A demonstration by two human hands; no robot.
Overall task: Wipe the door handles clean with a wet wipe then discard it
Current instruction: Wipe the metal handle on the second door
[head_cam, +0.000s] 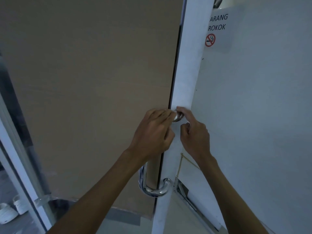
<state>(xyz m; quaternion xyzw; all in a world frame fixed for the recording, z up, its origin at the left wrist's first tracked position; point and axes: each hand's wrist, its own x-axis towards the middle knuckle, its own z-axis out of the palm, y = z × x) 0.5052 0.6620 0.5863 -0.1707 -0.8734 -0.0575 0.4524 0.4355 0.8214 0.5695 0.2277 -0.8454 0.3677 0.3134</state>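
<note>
Handle (152,186): chrome U-pull on door edge, lower bend in view, upper mount (177,116) between your hands. Smooth, rigid, slippery when wet; wrap around tube, not flat press. Left hand (153,132): fingers curled at upper mount, white scrap at fingertips, likely wipe (172,112); mostly hidden. Wipe judged thin, limp, light; bunch it, pinch firmly. Right hand (194,132): index finger laid over mount, rest curled, holding nothing seen. Sign (217,29) on wall, upper right. No bin or container in view.

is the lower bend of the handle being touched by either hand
No, both the left hand and right hand are at the top of the handle.
</note>
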